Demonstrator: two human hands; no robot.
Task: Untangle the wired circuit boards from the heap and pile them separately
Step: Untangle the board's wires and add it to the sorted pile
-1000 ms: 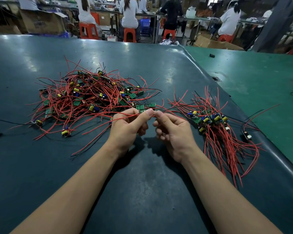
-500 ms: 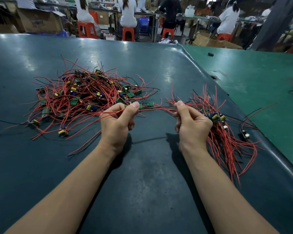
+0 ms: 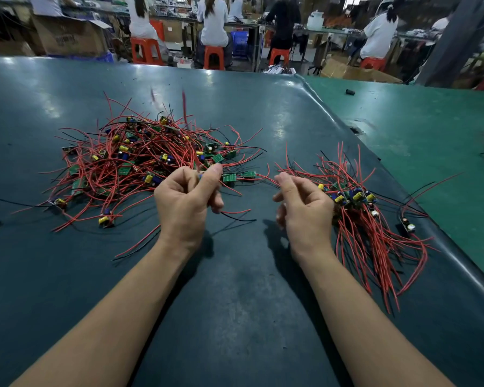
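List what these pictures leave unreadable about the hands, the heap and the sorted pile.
Head view only:
- What the left hand pinches: its curled fingers hide the board; only wires poke out.
- Whether the right hand holds anything: its palm side faces away.
- Two red wires above the heap: motion-blurred.
- Board count in the heap: buried under wires.
- Markings on boards in the sorted pile: too small.
- Both elbows: cut off by the bottom edge.

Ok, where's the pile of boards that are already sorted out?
In the head view the sorted pile lies on the person's right, on the dark table near its right edge, just beyond the right hand and apart from the tangled heap on the left.
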